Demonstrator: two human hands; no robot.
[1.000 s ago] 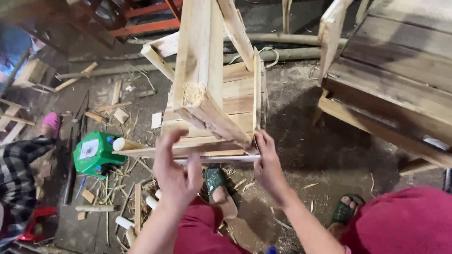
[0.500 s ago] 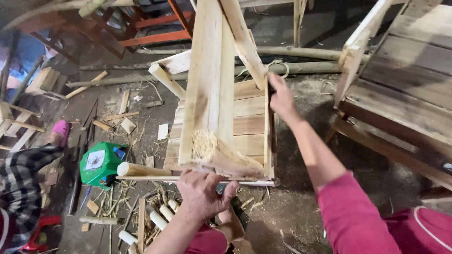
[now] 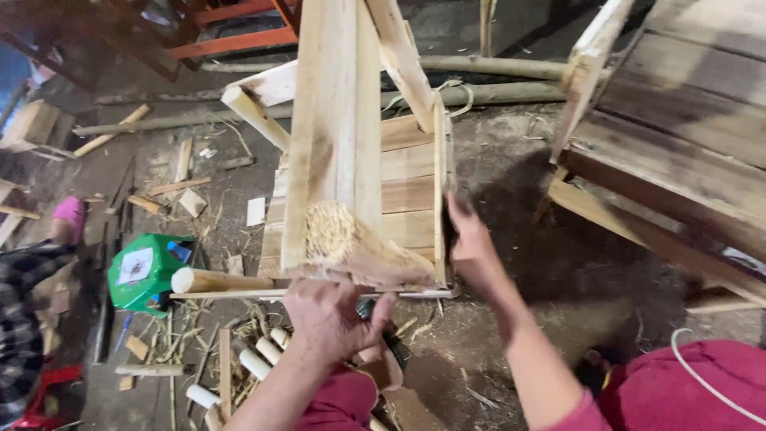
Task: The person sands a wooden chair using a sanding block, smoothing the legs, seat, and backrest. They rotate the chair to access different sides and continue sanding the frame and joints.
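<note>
A pale wooden frame (image 3: 399, 183) made of planks and slats stands tilted on the dirt floor in front of me. A thick upright plank (image 3: 335, 120) with a splintered lower end rises through its middle. My left hand (image 3: 327, 318) grips the frame's near bottom rail, fingers curled over the edge. My right hand (image 3: 467, 243) presses flat against the frame's right side slat, with the arm in a pink sleeve. A round pale wooden dowel (image 3: 215, 281) pokes out to the left at the near rail.
A green plastic stool (image 3: 144, 271) stands left of the frame. Short dowels (image 3: 255, 363) and wood scraps litter the floor near my feet. A dark slatted wooden bench (image 3: 678, 136) stands at right. A person in a checked shirt (image 3: 24, 295) sits at far left.
My right hand slid down the frame's right side from its far upper corner to the middle. My left hand stayed on the near rail. The frame shifted slightly.
</note>
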